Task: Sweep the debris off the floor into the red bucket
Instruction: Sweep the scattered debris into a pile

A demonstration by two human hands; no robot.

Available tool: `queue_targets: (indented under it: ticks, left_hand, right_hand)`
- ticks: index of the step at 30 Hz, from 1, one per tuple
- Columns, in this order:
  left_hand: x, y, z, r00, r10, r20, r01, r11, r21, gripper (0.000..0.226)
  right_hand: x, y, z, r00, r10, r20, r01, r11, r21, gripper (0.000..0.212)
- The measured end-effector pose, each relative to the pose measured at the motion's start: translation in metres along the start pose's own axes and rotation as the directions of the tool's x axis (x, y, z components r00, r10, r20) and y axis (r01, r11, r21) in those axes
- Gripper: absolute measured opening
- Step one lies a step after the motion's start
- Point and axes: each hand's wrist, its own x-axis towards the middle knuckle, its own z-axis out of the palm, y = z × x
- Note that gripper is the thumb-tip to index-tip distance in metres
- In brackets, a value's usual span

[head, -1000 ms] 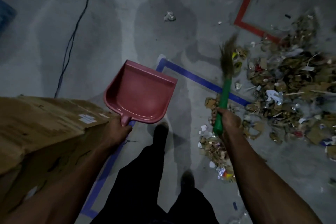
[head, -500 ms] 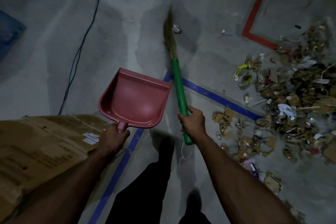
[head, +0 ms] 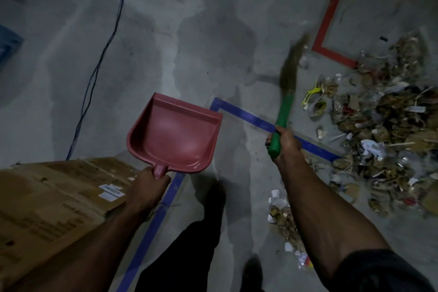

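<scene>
My left hand (head: 149, 187) grips the short handle of a red dustpan (head: 175, 136), held level above the floor with nothing in it. My right hand (head: 284, 143) grips the green handle of a broom (head: 283, 111); its blurred brown bristles (head: 290, 64) point up and away toward the red tape corner. A wide pile of debris (head: 384, 130), cardboard scraps, paper and plastic, covers the floor at the right. A smaller strip of scraps (head: 284, 220) lies under my right forearm. No red bucket is in view.
A flattened cardboard box (head: 52, 204) lies at the lower left. Blue tape (head: 246, 116) and red tape (head: 331, 14) mark lines on the concrete floor. A dark cable (head: 104, 54) runs down the left side. My legs and shoes (head: 213, 199) stand at the bottom centre.
The broom has swung from the centre, beside the dustpan, to the right toward the debris pile. A small crumpled piece that lay near the bristles is gone from there. The dustpan has barely moved.
</scene>
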Motion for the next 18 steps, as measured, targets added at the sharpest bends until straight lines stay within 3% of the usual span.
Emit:
queue_targets:
  ticks: [3, 6, 11, 15, 18]
  left_hand:
    - [-0.005, 0.004, -0.002, 1.000, 0.022, 0.013, -0.022, 0.997, 0.073, 0.011]
    - [-0.013, 0.007, -0.006, 0.997, 0.068, 0.033, -0.073, 0.985, 0.158, 0.010]
    - [-0.028, -0.005, -0.010, 0.989, 0.102, 0.109, -0.131, 0.942, 0.309, 0.019]
    - [-0.043, -0.022, -0.004, 0.993, 0.011, 0.116, -0.051, 0.938, 0.344, 0.031]
    - [-0.058, -0.035, 0.004, 0.993, 0.003, 0.118, -0.043, 0.943, 0.331, 0.029]
  right_hand:
    - [-0.014, -0.014, -0.019, 0.998, -0.010, -0.063, 0.016, 0.995, 0.095, 0.021]
    - [-0.044, 0.001, -0.039, 0.990, -0.095, -0.109, 0.096, 0.995, 0.000, 0.015]
    - [-0.099, 0.056, -0.077, 0.975, -0.216, 0.049, 0.221, 0.950, -0.222, 0.004]
    - [-0.113, 0.083, -0.098, 0.980, -0.140, 0.140, 0.183, 0.907, -0.378, 0.014]
    - [-0.109, 0.088, -0.112, 0.991, -0.065, 0.120, 0.108, 0.913, -0.393, 0.007]
